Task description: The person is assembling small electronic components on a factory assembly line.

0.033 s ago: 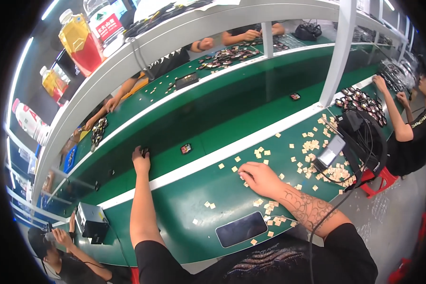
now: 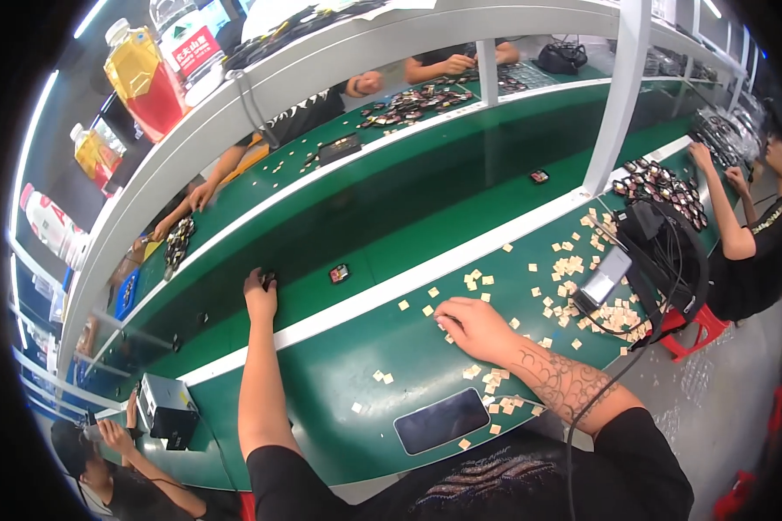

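My left hand (image 2: 261, 297) reaches over the green conveyor belt (image 2: 413, 250), its fingers curled round a small black part (image 2: 269, 280). What kind of part it is, I cannot make out. Closer to me, my right hand (image 2: 476, 326) rests on the green worktop, its fingers closed. A thin dark thing shows at its fingertips, too small to name. Pale square pieces (image 2: 472, 278) lie scattered round this hand. A small black piece with a red and pale face (image 2: 339, 273) sits on the belt right of my left hand, and a similar black piece (image 2: 540, 176) lies farther along.
A phone (image 2: 443, 421) lies before me. To the right are a heap of pale squares (image 2: 613, 319), a black device with cables (image 2: 647, 252) and a pile of black parts (image 2: 665, 193). A white post (image 2: 617, 104) rises beside the belt. Co-workers sit left, right and across.
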### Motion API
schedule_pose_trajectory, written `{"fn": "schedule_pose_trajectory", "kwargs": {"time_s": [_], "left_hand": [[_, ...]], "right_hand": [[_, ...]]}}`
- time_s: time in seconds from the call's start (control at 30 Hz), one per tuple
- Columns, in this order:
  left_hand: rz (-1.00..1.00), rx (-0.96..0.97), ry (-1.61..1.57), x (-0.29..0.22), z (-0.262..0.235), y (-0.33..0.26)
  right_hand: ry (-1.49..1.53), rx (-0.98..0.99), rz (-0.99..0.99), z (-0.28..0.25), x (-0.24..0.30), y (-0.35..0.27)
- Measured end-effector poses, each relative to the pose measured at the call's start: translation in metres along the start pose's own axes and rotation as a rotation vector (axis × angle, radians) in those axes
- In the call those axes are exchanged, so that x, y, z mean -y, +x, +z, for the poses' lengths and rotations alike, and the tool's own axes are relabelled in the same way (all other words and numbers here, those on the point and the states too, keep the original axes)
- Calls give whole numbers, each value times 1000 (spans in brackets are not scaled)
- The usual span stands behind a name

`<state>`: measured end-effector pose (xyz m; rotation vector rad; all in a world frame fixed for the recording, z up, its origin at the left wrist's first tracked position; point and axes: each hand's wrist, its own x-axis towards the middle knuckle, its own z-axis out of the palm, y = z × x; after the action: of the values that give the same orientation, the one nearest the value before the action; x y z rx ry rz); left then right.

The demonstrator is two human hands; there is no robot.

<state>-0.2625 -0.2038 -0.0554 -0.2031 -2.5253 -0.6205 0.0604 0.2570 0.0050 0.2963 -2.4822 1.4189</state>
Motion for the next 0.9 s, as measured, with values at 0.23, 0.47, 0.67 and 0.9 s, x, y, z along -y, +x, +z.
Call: {"fn": "schedule_pose_trajectory", "kwargs": {"time_s": [0.23,0.47,0.67,0.9], "left_hand": [[439,329,-381,-215,-41,-105],[529,636,-411,-292,-61,-183],[403,586,-274,-289,-81,-204],[461,585,-417,-273,-81,-193]], "right_hand": [[-13,-51,12,-3,0,-4],[1,3,10,-8,4,1],[-56,83,85,-4,6,-1],[-145,182,47,-2,24,-1]]}}
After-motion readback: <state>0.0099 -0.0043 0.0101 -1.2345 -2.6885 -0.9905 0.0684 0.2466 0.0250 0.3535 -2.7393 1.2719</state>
